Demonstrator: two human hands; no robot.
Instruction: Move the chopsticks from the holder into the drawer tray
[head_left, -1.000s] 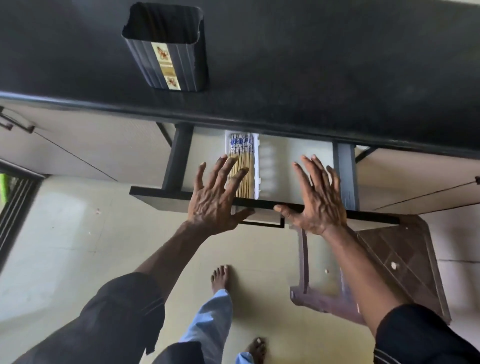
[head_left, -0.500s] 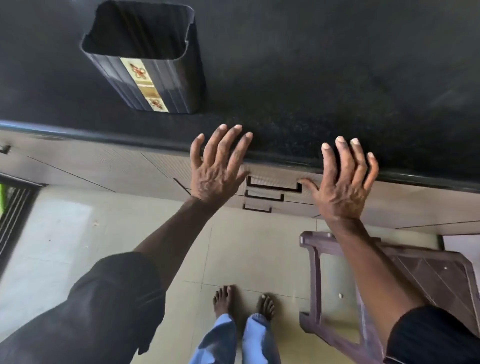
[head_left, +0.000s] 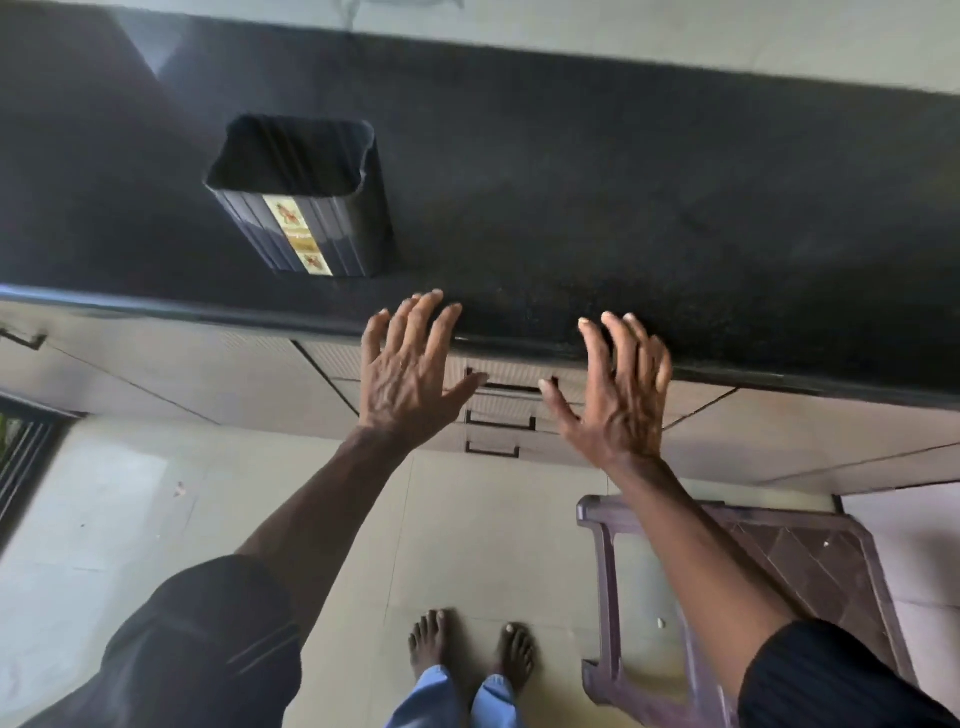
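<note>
Head view: both hands' fingers spread, empty (left hand (head_left: 402, 387), right hand (head_left: 621, 402)); holder (head_left: 317, 228) up-left

We hold left hand (head_left: 408, 387) and right hand (head_left: 618, 400) spread, empty, before the shut drawer (head_left: 511, 375) | black holder (head_left: 311, 200) upright on dark countertop (head_left: 675, 218) | brown plastic stool (head_left: 753, 582) at right

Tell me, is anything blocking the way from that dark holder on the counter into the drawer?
Yes: the top beige drawer under the black counter's edge is shut, so its tray is hidden. The dark ribbed rectangular holder shows no chopsticks. The left hand and right hand hover open and hold nothing.
</note>
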